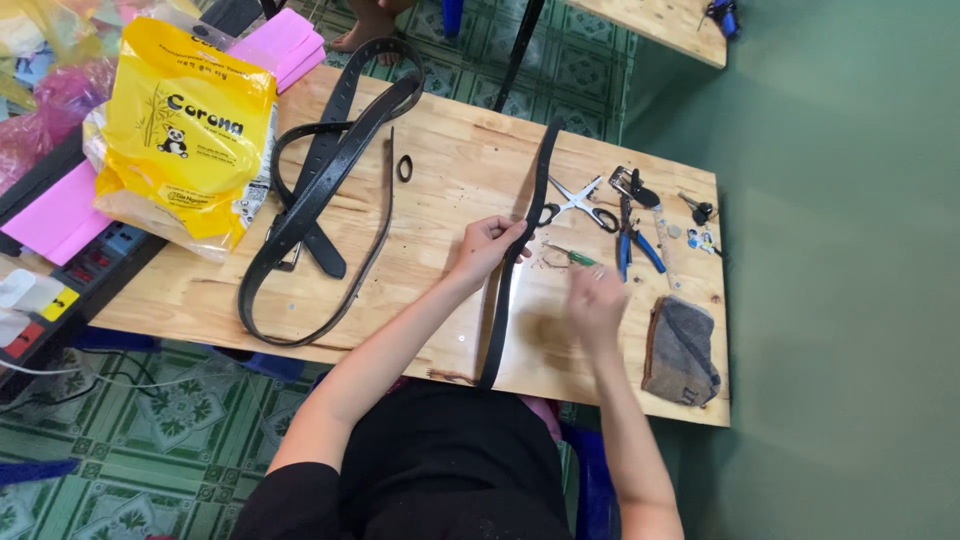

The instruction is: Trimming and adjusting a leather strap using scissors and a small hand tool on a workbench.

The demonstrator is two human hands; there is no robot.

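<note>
My left hand [487,243] has its fingers clamped on a long, narrow black belt [520,250] lying lengthwise across the wooden desk [440,170]. My right hand [597,305] is blurred beside it; I cannot tell its fingers' state.

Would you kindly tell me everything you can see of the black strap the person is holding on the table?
The strap is a long, narrow black band, leather-like, lying nearly straight across the wooden table from its far part to the near edge, where its end overhangs slightly. The left hand pinches it about midway, lifting it a little. Its far end reaches up beside the scissors. The right hand, blurred, is close to its right without touching it.
</note>
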